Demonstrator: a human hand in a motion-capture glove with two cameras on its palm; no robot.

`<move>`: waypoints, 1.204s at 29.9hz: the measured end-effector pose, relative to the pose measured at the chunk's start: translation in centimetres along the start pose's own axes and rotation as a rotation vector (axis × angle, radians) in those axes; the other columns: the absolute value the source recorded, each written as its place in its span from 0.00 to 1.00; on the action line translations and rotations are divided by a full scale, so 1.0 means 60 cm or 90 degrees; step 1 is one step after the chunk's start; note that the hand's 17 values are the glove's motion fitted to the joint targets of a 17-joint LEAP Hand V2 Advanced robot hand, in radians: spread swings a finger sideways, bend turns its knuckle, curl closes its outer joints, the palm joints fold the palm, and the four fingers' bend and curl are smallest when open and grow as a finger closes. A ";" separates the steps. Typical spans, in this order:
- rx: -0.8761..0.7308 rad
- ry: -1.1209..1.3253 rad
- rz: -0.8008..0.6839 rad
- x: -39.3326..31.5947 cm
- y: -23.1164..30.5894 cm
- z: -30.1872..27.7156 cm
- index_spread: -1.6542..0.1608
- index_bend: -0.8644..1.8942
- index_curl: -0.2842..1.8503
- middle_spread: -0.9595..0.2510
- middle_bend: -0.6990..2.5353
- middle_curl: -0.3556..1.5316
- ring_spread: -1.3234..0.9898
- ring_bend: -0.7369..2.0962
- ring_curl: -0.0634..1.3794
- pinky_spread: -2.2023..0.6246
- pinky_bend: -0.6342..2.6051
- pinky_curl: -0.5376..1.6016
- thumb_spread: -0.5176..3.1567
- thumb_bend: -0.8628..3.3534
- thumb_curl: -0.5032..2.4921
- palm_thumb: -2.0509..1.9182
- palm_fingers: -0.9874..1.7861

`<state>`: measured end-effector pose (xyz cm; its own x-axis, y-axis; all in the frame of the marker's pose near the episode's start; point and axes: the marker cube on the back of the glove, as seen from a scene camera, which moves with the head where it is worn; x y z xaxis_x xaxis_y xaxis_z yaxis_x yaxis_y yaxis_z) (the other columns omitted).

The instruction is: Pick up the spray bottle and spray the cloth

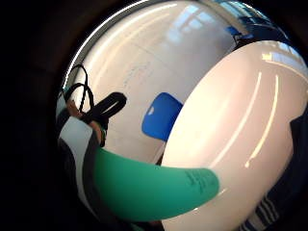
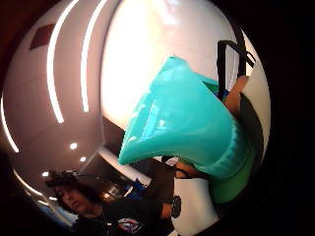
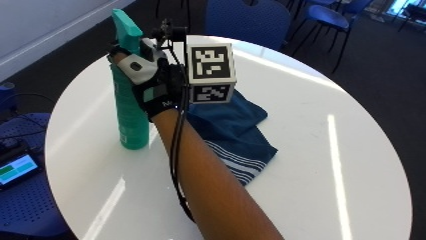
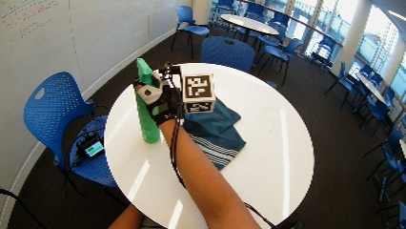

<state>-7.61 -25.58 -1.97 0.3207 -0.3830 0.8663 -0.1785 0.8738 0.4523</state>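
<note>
Nearest the outside camera, a bare forearm (image 3: 213,195) is seen stretching up from the lower edge across the round white bench (image 3: 333,165). At the far left, beside the bench, a small lit screen (image 3: 16,170) is seen lying on a blue chair (image 3: 30,210). Further right, the green spray bottle (image 3: 130,107) is seen upright near the bench's left edge, its base apparently on or just above the white surface; which of the two cannot be told. The black-gloved right hand (image 3: 154,85) is wrapped round the bottle's upper part, just below the spray head (image 3: 125,25), with the fingers curled about the neck. In the thumb-side palm view the teal spray head (image 2: 179,128) is shown close to the palm, and in the little-finger-side view the green bottle body (image 1: 149,190) is seen running along beside the white bench top (image 1: 240,139). To the right of the bottle and partly hidden behind the wrist, a dark blue cloth (image 3: 229,127) with white stripes at its near end is spread on the bench, just beside the bottle but not touching it. In the wide outside view, another blue chair (image 4: 231,52) is seen standing behind the bench.
</note>
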 end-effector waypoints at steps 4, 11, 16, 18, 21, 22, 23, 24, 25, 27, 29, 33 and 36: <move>-0.010 0.003 0.032 0.024 0.011 -0.004 0.75 0.39 0.38 0.64 0.35 0.45 0.49 0.47 0.35 0.68 0.35 0.44 0.25 0.20 0.43 0.74 0.84; -0.027 0.008 0.076 0.051 0.018 0.002 0.74 0.39 0.38 0.63 0.34 0.44 0.49 0.45 0.35 0.68 0.35 0.44 0.26 0.20 0.42 0.74 0.83; -0.046 -0.001 0.127 0.078 0.028 0.006 0.74 0.39 0.38 0.63 0.34 0.44 0.48 0.45 0.35 0.69 0.35 0.44 0.26 0.20 0.42 0.74 0.82; -0.059 -0.007 0.147 0.090 0.035 0.009 0.74 0.39 0.38 0.63 0.34 0.44 0.48 0.45 0.34 0.69 0.34 0.43 0.26 0.20 0.42 0.74 0.80; -0.073 -0.013 0.169 0.104 0.049 0.011 0.73 0.39 0.38 0.63 0.34 0.44 0.48 0.44 0.34 0.71 0.32 0.43 0.27 0.20 0.42 0.74 0.79; -0.077 -0.015 0.176 0.108 0.054 0.011 0.73 0.39 0.38 0.63 0.34 0.44 0.48 0.44 0.34 0.71 0.31 0.42 0.27 0.20 0.42 0.74 0.78; -0.080 -0.018 0.181 0.111 0.059 0.011 0.73 0.39 0.38 0.63 0.34 0.44 0.48 0.44 0.34 0.72 0.30 0.42 0.27 0.20 0.42 0.74 0.76; -0.084 -0.019 0.185 0.113 0.063 0.010 0.73 0.39 0.38 0.63 0.34 0.45 0.48 0.44 0.34 0.73 0.28 0.41 0.28 0.20 0.42 0.74 0.75; -0.088 -0.018 0.187 0.115 0.066 0.010 0.73 0.38 0.38 0.63 0.34 0.45 0.48 0.44 0.34 0.74 0.27 0.41 0.28 0.20 0.42 0.74 0.75; -0.096 -0.011 0.184 0.115 0.070 0.010 0.72 0.38 0.37 0.63 0.34 0.44 0.49 0.44 0.34 0.76 0.25 0.40 0.29 0.19 0.41 0.73 0.73; -0.099 0.000 0.177 0.112 0.071 0.010 0.72 0.37 0.37 0.63 0.33 0.44 0.50 0.43 0.34 0.77 0.24 0.39 0.31 0.19 0.40 0.73 0.71; -0.099 0.022 0.160 0.101 0.072 0.005 0.71 0.37 0.36 0.64 0.33 0.44 0.50 0.41 0.33 0.80 0.24 0.39 0.34 0.19 0.39 0.72 0.67; -0.100 0.048 0.141 0.092 0.076 -0.008 0.69 0.36 0.35 0.65 0.30 0.42 0.51 0.40 0.33 0.81 0.25 0.39 0.36 0.19 0.38 0.71 0.63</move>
<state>-6.17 -23.57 4.77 0.3594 -0.1597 0.9194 -0.1078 0.9715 0.2109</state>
